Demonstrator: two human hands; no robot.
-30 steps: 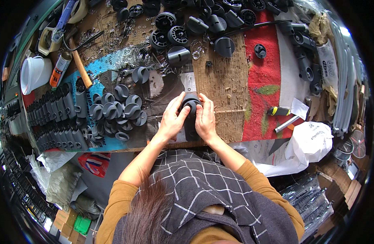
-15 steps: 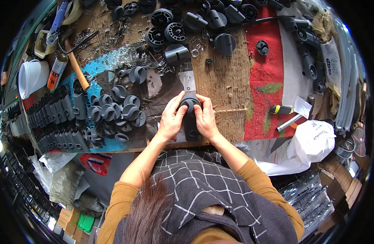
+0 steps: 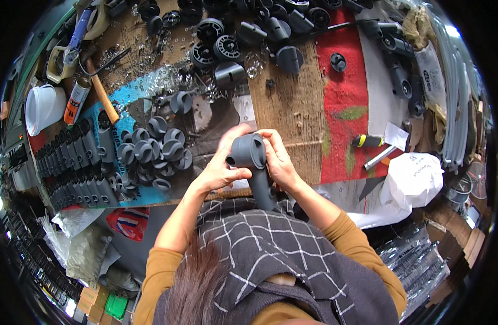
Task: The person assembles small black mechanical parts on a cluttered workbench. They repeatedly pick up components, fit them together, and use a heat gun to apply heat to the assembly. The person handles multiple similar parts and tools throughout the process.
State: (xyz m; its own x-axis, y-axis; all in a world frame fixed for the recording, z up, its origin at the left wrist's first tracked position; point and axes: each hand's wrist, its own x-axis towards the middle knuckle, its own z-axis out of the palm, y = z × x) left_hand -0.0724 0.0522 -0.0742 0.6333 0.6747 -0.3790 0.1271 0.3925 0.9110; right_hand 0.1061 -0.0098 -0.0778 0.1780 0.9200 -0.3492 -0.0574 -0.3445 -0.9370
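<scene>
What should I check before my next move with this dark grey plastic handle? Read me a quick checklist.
1. Right hand on the dark grey plastic handle: ok, against its right side.
2. Left hand gripping firmly: cannot tell; its fingers are blurred and partly behind the round head.
3. Slotted cap fully seated in the head: cannot tell at this size.
4. Wooden-handled hammer clear of both hands: ok, off to the left.
5. Washers gathered up: not ok, scattered across the bench.

The grey handle (image 3: pixel 258 181) has turned, its round end now facing right and its shaft reaching over the table's (image 3: pixel 295 130) near edge. The left hand (image 3: pixel 220 165) has spread, thumb shifted nearer.
</scene>
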